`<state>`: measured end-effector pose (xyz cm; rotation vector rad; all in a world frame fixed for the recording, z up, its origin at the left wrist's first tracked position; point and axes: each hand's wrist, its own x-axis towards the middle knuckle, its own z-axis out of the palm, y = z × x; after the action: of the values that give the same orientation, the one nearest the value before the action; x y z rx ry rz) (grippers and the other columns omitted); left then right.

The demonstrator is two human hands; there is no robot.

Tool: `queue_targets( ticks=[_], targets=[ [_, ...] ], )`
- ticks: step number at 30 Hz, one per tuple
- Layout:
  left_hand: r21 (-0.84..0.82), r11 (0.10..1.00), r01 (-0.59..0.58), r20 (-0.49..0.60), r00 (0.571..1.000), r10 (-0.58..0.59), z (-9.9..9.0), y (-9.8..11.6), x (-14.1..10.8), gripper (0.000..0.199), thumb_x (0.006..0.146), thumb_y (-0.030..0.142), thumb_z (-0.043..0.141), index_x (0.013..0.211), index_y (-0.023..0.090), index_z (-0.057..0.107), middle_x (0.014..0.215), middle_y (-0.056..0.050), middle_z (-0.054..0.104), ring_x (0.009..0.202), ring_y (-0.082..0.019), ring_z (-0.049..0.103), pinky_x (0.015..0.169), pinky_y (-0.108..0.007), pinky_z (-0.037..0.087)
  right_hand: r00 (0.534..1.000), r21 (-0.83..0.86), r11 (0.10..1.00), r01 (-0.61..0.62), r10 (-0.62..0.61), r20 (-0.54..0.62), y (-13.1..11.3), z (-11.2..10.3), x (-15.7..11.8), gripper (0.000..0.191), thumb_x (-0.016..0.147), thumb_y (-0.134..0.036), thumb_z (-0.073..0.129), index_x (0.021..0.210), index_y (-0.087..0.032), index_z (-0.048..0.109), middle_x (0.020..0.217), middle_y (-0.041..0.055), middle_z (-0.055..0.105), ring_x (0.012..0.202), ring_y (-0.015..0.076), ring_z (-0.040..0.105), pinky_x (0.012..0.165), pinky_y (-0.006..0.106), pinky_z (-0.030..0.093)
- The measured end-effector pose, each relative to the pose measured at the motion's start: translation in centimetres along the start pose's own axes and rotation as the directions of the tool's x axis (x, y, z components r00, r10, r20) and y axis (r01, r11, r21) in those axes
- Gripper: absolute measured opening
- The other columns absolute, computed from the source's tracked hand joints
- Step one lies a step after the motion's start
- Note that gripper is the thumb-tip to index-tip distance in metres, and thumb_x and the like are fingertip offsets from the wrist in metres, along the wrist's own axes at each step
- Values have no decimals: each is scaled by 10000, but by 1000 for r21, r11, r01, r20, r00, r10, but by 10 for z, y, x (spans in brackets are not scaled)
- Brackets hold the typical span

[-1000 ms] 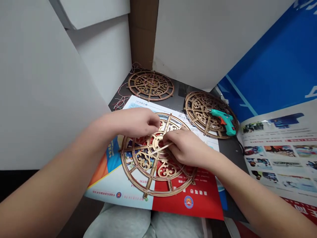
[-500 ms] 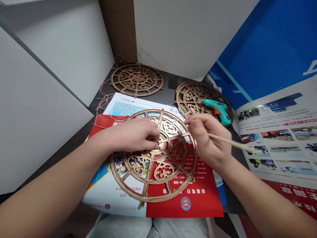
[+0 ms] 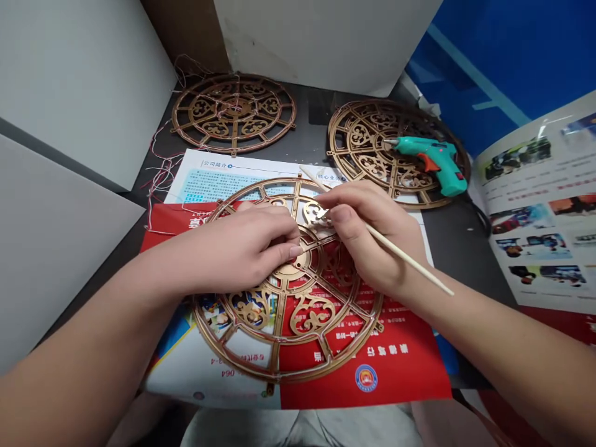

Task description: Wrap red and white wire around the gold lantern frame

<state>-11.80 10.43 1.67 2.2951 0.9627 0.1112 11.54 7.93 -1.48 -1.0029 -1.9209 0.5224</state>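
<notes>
A round bronze-coloured openwork frame (image 3: 278, 347) with scrollwork lies in front of me, with thin wire along its rings and spokes. My left hand (image 3: 254, 245) rests on its left part, thumb and fingers pinched together by the hub; whatever they hold is too small to make out. My right hand (image 3: 372, 239) is over the frame's upper right part, closed around a thin wooden stick (image 3: 410, 263). The stick slants across that hand, one end past the fingers at the upper left, the other over the wrist. The right fingertips are close to a scroll piece.
Printed red-and-white sheets (image 3: 400, 385) lie under the frame. Behind are another round frame (image 3: 233, 146) with loose wires (image 3: 161, 177) and a stack of frames (image 3: 339, 146) bearing a teal glue gun (image 3: 426, 149). White panels (image 3: 307, 43) and a photo-covered booklet (image 3: 535, 217) border the dark table.
My right hand has moved inward from the frame's outer rim, and the stick now slants across it. My left hand stays pinched by the hub. The view has shifted.
</notes>
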Motion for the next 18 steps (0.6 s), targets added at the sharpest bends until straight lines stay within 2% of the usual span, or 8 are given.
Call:
queue_targets(
  ticks=[4, 8, 10, 14, 18],
  targets=[
    [7, 1000, 18, -24, 1000, -18, 2, 5, -1, 274, 1044, 357, 478, 842, 195, 568, 933, -31, 637, 916, -201, 572, 810, -343, 387, 999, 1, 999, -44, 44, -7, 2, 1, 1, 197, 1084, -326, 556, 1113, -238, 730, 1117, 60, 744, 1054, 189, 684, 950, 382, 531],
    [-4, 992, 126, -6, 992, -126, 1, 14, -2, 293, 1024, 384, 507, 799, 202, 552, 797, -2, 632, 719, -157, 546, 657, -309, 328, 999, -13, 999, -47, 46, -23, 3, 1, 1, 213, 1089, -347, 539, 1084, -258, 732, 1095, 55, 749, 1036, 208, 689, 937, 408, 538],
    [-44, 986, 161, -14, 987, -162, 1, 18, -1, 251, 1023, 372, 525, 837, 208, 568, 797, 9, 647, 706, -149, 560, 645, -296, 337, 999, -10, 999, -49, 49, -22, 3, 1, 1, 226, 1092, -362, 532, 1070, -265, 735, 1067, 53, 748, 1025, 213, 690, 926, 408, 543],
    [-320, 931, 175, -67, 976, -207, 4, 21, 0, 129, 1020, 323, 572, 1034, 218, 646, 827, 24, 670, 742, -142, 618, 669, -262, 425, 997, -8, 997, -72, 71, -31, 3, 1, 1, 243, 1095, -380, 524, 1057, -268, 736, 1043, 53, 745, 987, 216, 684, 891, 404, 549],
    [-590, 788, 174, -89, 957, -278, 3, 21, -1, 144, 1001, 345, 646, 1026, 205, 674, 725, 36, 625, 645, -111, 590, 594, -222, 426, 997, -2, 997, -74, 74, -30, 4, 0, 1, 224, 1088, -364, 539, 1067, -259, 736, 1050, 54, 741, 988, 210, 685, 886, 389, 545]
  ],
)
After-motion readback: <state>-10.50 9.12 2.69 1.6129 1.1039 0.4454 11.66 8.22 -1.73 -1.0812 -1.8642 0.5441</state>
